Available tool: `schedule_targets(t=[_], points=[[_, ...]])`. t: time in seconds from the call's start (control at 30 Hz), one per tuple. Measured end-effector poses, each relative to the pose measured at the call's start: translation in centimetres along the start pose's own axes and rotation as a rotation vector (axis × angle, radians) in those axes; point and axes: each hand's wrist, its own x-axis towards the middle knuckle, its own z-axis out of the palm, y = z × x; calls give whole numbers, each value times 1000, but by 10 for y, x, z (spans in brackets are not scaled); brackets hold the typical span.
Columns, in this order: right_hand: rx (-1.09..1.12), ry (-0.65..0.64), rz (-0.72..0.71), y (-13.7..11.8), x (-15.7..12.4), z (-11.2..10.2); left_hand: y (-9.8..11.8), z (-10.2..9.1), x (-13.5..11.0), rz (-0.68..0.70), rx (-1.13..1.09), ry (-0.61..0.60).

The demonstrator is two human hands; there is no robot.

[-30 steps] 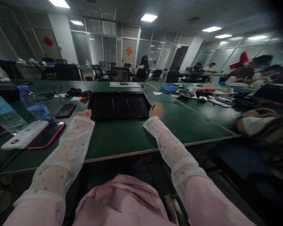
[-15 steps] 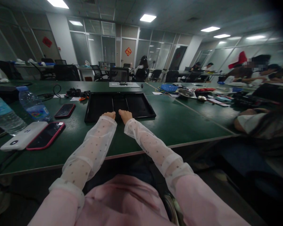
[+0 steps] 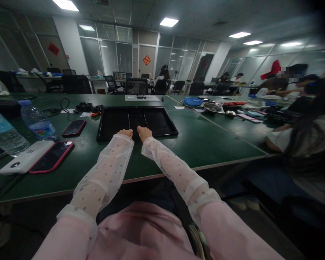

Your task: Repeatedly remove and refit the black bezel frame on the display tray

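Note:
A shallow black tray [image 3: 158,122] lies flat on the green table [image 3: 206,144] straight ahead of me. My left hand [image 3: 126,133] and my right hand [image 3: 144,133] sit side by side at the middle of its near rim, almost touching each other. Both look curled over the rim, and the fingertips are hidden behind the knuckles. Sheer dotted sleeves cover both forearms. The tray has nothing in it.
Left of the tray lie a dark phone [image 3: 74,127], a red-cased phone [image 3: 52,156] and a white power bank [image 3: 27,156], with two water bottles [image 3: 36,121] behind. A seated person [image 3: 308,133] leans on the table at right. A blue basket [image 3: 193,101] and metal bowl [image 3: 211,107] stand farther back.
A second ago my hands were at the tray's two near corners; they came together at the middle of the near rim. Since half a second ago they have barely moved.

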Motion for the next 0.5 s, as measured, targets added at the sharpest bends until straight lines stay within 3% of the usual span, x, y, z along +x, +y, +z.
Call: schedule_targets(t=[0.3, 0.5], points=[[59, 22, -12, 5, -2, -1, -2, -3, -6, -11, -53, 65], [133, 79, 12, 8, -2, -1, -15, -17, -18, 30, -159, 230]])
